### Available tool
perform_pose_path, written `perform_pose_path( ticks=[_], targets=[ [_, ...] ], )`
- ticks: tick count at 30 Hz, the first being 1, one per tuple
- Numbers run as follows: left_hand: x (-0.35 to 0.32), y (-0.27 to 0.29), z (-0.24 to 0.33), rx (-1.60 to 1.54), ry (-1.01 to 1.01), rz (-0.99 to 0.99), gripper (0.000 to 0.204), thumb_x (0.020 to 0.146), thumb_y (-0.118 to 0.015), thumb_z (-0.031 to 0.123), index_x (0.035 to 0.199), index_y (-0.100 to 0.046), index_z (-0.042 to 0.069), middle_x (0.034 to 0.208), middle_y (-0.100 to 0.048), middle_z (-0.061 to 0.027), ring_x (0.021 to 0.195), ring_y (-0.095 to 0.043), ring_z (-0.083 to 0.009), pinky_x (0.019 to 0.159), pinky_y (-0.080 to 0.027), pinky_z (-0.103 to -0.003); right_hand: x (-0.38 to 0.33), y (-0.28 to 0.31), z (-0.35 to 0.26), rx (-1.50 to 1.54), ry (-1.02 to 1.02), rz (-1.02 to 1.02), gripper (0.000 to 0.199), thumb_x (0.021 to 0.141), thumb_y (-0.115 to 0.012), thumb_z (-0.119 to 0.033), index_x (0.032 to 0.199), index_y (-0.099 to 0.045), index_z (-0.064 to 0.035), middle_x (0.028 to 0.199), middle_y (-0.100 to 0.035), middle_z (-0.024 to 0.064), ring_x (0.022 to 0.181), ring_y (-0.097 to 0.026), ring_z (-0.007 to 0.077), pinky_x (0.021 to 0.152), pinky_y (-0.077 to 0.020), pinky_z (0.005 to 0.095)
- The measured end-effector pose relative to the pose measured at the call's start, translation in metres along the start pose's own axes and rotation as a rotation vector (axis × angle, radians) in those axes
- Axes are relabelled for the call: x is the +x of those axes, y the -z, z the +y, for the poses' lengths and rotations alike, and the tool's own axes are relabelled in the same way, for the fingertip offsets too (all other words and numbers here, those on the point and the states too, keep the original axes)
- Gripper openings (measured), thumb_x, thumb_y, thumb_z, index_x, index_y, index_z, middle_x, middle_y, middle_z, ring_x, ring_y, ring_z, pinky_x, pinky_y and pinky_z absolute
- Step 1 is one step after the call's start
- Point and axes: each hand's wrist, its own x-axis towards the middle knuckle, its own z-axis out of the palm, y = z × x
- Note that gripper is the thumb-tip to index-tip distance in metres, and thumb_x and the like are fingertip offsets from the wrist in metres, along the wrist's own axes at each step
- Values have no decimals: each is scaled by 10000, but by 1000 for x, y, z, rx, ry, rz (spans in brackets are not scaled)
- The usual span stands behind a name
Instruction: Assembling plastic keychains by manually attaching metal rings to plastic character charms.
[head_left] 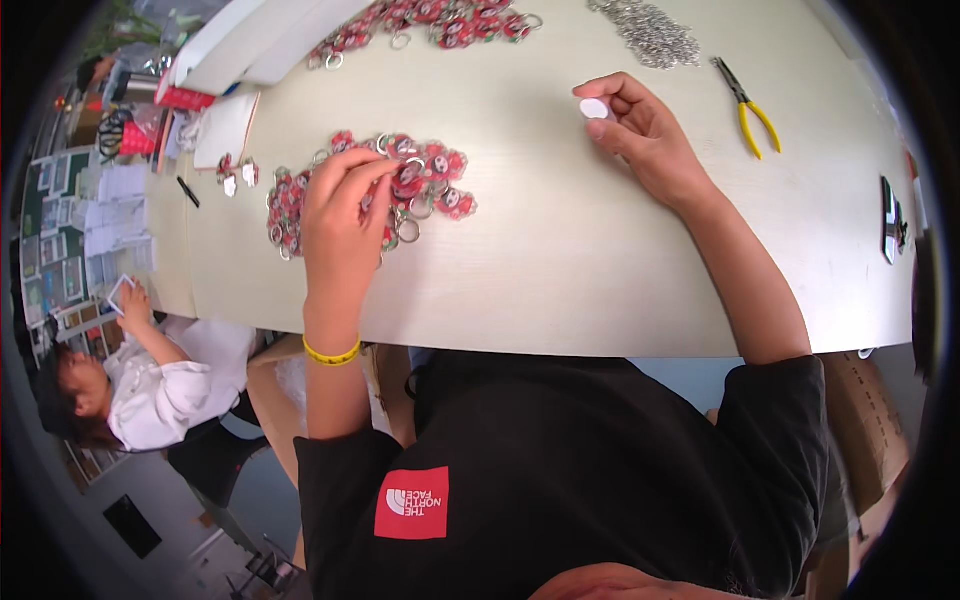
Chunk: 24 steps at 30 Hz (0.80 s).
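My left hand (345, 215) is over a pile of red keychains (290, 200) with clear edges and metal rings. Its thumb and fingertips pinch one red keychain (408, 180) at the pile's right part; the exact grip is partly hidden by the fingers. To the right, above the table (540, 270), my right hand (645, 135) is closed on a small white round disc (594, 108), held between thumb and fingers with its flat white face showing.
More red keychains (465, 25) and a heap of silver chains (650, 35) lie at the far side. Yellow-handled pliers (748, 110) rest at right, a phone (889, 220) near the right edge. A white box (250, 50) stands far left; another person (160, 390) sits at left.
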Motion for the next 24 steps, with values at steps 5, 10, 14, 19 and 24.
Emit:
perform_pose_path(
  ticks=[5, 10, 14, 19, 24],
  targets=[
    [52, -14, 7, 63, -91, -122, 234, 837, -656, 84, 1071, -658, 65, 1121, -613, -102, 1065, -576, -277, 914, -460, -359, 1, 7, 0, 72, -33, -14, 291, 880, -649, -94, 1142, -523, -77, 918, -533, -27, 827, -500, 44, 705, -410, 196],
    [116, -92, -28, 337, -224, -82, 260, 843, -640, 118, 1096, -632, 64, 1170, -603, -107, 1074, -567, -292, 930, -463, -383, 2, 6, 0, 163, -47, -65, 267, 913, -604, -113, 1163, -513, -93, 887, -543, -21, 763, -483, 55, 678, -397, 196],
    [138, -106, -33, 482, -238, -169, 152, 841, -616, 129, 964, -640, 43, 1083, -623, -88, 1003, -592, -252, 816, -517, -384, 1, 7, -3, 181, -27, -78, 257, 943, -553, -118, 1196, -512, -97, 894, -554, -10, 764, -487, 60, 676, -403, 203],
    [151, -94, -35, 347, -223, -55, 174, 869, -609, 142, 1004, -667, 49, 1021, -646, -85, 890, -619, -265, 787, -511, -356, 3, 11, -2, 272, -39, -68, 237, 989, -481, -154, 1219, -493, -97, 857, -516, -7, 743, -459, 53, 622, -370, 197],
    [156, -71, -31, -276, 135, -51, 228, 925, -579, 190, 1013, -667, -1, 917, -671, -62, 773, -647, -162, 702, -527, -296, 2, 11, 0, 298, -63, 2, 232, 984, -477, -186, 1188, -521, -83, 799, -530, -10, 685, -470, 56, 625, -393, 200]
  ],
)
